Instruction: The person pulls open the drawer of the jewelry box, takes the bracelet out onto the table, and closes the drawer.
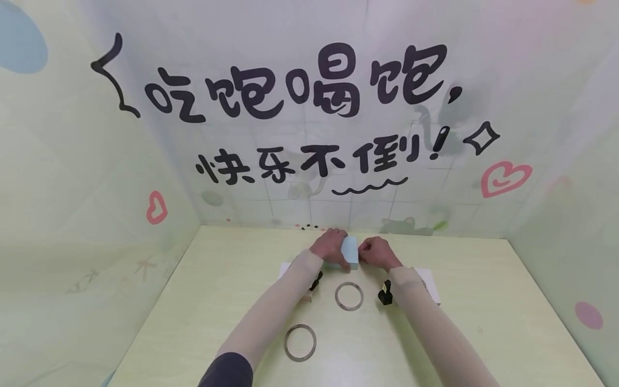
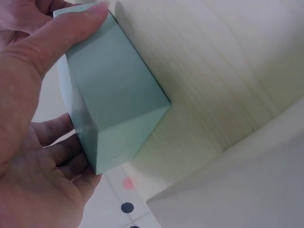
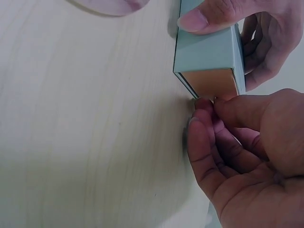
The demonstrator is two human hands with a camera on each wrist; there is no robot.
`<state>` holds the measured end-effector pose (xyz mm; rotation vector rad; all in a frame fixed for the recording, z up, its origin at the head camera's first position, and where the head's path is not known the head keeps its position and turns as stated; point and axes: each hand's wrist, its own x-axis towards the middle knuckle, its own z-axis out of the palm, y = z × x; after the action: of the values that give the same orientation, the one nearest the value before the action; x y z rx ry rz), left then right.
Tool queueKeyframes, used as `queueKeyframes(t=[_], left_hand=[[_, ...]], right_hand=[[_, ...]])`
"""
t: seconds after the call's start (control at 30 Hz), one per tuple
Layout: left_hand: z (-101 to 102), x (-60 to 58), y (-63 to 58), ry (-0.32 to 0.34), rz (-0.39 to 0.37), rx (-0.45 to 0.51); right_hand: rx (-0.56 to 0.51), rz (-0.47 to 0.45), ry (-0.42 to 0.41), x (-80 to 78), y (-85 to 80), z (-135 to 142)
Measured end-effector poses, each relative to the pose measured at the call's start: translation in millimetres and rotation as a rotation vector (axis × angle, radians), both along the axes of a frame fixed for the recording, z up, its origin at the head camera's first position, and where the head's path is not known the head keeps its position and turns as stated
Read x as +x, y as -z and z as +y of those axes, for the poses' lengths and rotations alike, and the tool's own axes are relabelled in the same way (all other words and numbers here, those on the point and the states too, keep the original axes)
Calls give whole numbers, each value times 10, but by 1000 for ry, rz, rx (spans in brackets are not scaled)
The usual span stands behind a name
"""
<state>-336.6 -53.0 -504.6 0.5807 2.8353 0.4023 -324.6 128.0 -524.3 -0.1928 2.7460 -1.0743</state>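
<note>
A light blue-green rectangular box point(image 1: 349, 251) lies near the back of the table. My left hand point(image 1: 331, 248) grips it, with the thumb on one face and the fingers on the opposite side, as the left wrist view shows. A tan inner panel point(image 3: 209, 81) shows at the box's end in the right wrist view. Against this end my right hand point(image 1: 379, 252) pinches with thumb and fingertips at the panel's edge; any small part between them is hidden. Closest in front of the hands lies a greyish bangle point(image 1: 337, 295), and a second bangle point(image 1: 287, 349) lies nearer me.
Under my left forearm, a white item point(image 1: 284, 267) and a black piece point(image 1: 316, 281) are partly covered. Beside my right forearm are another black piece point(image 1: 385, 294) and a white flat item point(image 1: 430, 285). A printed curtain point(image 1: 309, 209) closes off the table's back.
</note>
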Motion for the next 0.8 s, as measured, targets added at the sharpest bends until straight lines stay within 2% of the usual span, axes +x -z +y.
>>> queueKeyframes(t=[0.37, 0.57, 0.67, 0.8], left_hand=[[-4, -27, -12, 32, -11, -28], [-77, -42, -56, 25, -7, 12], [-119, -35, -83, -15, -18, 58], [-155, 17, -129, -111, -69, 157]], right_hand=[[2, -21, -57, -6, -60, 138], [-25, 1, -123, -23, -165, 214], [-44, 14, -167, -38, -240, 249], [-21, 23, -230, -83, -321, 305]])
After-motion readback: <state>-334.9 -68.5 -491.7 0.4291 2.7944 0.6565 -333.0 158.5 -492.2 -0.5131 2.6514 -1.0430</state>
